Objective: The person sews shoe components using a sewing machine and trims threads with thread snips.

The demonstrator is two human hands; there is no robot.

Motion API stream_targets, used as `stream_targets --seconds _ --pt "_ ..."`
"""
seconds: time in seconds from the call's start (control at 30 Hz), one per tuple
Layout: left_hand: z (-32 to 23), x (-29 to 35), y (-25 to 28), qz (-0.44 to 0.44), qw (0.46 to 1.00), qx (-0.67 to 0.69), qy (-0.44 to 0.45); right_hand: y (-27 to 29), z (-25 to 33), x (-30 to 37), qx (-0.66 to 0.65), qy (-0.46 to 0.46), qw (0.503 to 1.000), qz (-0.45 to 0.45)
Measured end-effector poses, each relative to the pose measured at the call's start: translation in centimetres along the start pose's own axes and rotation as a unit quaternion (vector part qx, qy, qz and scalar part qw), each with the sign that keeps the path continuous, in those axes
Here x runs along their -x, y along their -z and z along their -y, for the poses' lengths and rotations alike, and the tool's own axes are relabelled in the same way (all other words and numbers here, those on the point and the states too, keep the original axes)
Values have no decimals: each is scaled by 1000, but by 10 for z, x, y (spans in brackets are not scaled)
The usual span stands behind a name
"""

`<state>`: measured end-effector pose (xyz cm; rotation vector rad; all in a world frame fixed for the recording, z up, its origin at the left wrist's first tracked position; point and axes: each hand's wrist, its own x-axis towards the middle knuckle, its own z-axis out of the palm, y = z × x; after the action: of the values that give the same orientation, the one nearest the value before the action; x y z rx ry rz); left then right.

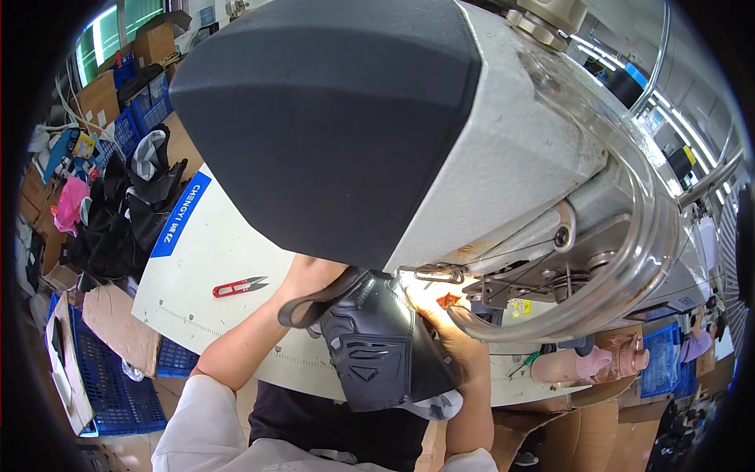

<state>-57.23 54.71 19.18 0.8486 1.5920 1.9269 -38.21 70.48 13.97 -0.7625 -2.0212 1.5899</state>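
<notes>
In the head view, I sit at a sewing machine (pixel 511 134), its black cover (pixel 330 126) filling the upper middle, with a black, padded-looking piece (pixel 366 346) between my forearms. The piece slants from just below the cover down over the near edge of the tabletop (pixel 189 291), its raised panel (pixel 371 370) facing up and a bit of grey-and-white cloth (pixel 440 404) showing under its lower end. My left grip (pixel 311 275) is at the upper left of the piece, beside a dark strap (pixel 318 307) that curves out to the left; its fingers are hidden, and I cannot tell whether they are closed. My right grip (pixel 450 324) lies along the piece's right edge in bright light near the machine's metal parts; glare keeps me from telling how firmly its fingers hold. Red snips (pixel 240 286) lie on the tabletop to the left, blades pointing right. To the right, a pink bottle (pixel 590 364) lies on its side near a green-handled tool (pixel 524 365). Beyond the tabletop at left are dark fabrics (pixel 126 212) in a heap and, lower down, a blue crate (pixel 118 385).
</notes>
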Motion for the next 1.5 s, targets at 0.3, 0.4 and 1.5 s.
stream_targets --seconds 0.3,0.4,1.5 --pt "35 -14 29 -25 990 -137 -34 -23 24 11 39 121 989 -73" --pt "36 8 60 -60 986 -155 -10 -16 15 12 250 318 909 -107" --pt "-35 131 -38 -53 994 57 -79 -99 33 25 -42 150 943 -294"
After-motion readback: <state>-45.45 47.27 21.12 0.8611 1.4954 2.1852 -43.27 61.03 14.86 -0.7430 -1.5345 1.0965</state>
